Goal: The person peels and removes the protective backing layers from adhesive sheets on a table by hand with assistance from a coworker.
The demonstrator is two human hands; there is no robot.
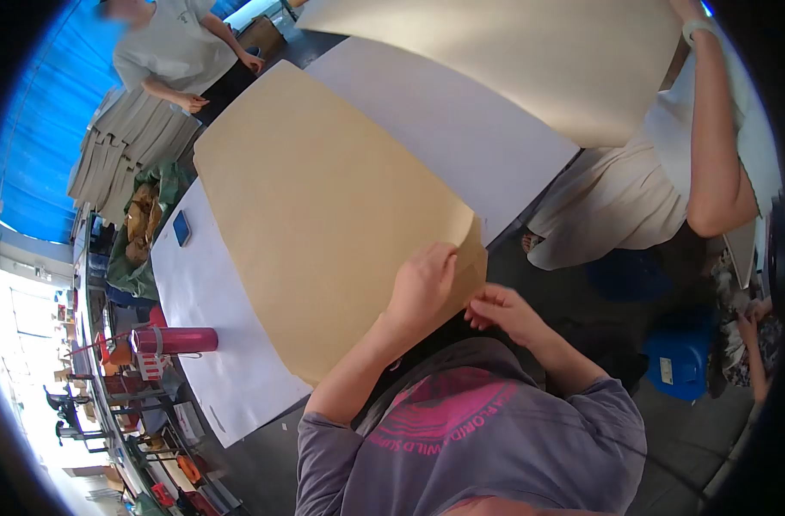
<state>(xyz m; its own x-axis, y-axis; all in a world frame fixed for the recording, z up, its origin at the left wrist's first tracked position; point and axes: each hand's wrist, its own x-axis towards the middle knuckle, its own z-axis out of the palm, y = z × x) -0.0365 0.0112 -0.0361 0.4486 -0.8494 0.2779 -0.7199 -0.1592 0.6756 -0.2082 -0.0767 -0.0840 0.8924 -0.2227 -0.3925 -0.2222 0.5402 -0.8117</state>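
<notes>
A large stack of tan paper sheets (pixel 323 198) lies on the white-topped table in front of me. My left hand (pixel 422 282) is closed on the near right corner of the top sheet, which is bent upward there. Just off that corner, beside the paper's edge, is my right hand (pixel 502 311). Its fingers are loosely bent and apart, with nothing visible between them.
On the table's white surface (pixel 212 284) are a phone (pixel 181 229) and a pink bottle (pixel 177 340). At right, a person in light trousers holds a big cream sheet (pixel 530 60). Another person (pixel 181 52) stands at far left near stacked bundles (pixel 126 150). A blue stool (pixel 676 365) is at right.
</notes>
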